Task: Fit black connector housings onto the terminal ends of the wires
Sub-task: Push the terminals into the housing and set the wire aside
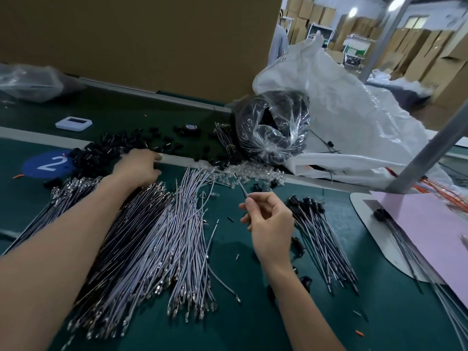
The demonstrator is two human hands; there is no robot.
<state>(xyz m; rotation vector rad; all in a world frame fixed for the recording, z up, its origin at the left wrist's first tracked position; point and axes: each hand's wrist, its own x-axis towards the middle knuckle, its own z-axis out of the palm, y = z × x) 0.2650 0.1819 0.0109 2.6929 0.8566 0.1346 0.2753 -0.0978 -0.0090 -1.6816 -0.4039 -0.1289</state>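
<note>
Right hand (271, 224), centre of frame, pinches a single wire (242, 189) between thumb and forefinger, the other fingers loosely curled. That wire sits on a diagonal. From the fingertips it runs up and to the left, its free tip pointing at the clear parts (253, 171) strewn along the rail.

Left hand (138, 168) is out at upper left of centre, knuckles up, at the edge of the heap of black housings (106, 150). Its fingertips are tucked out of sight, so I cannot tell whether it grips one.

Under the left forearm the big pile of wires (157, 236) fans across the green table (253, 312). Their long axes run from lower left up toward upper right, with metal terminals (190, 310) at the near ends.

Right of the right hand lies a smaller bundle (324, 234) with black housings fitted at its upper ends, slanting down to the right.

Further up, a clear bag (273, 125) of black coils leans against a white sack (354, 117). At left a blue disc (50, 163) marked 2 touches the housings heap. Above it sits a small white device (73, 122), and a tape roll (191, 127) lies near the bag. A pink sheet (430, 224) fills the right edge.
</note>
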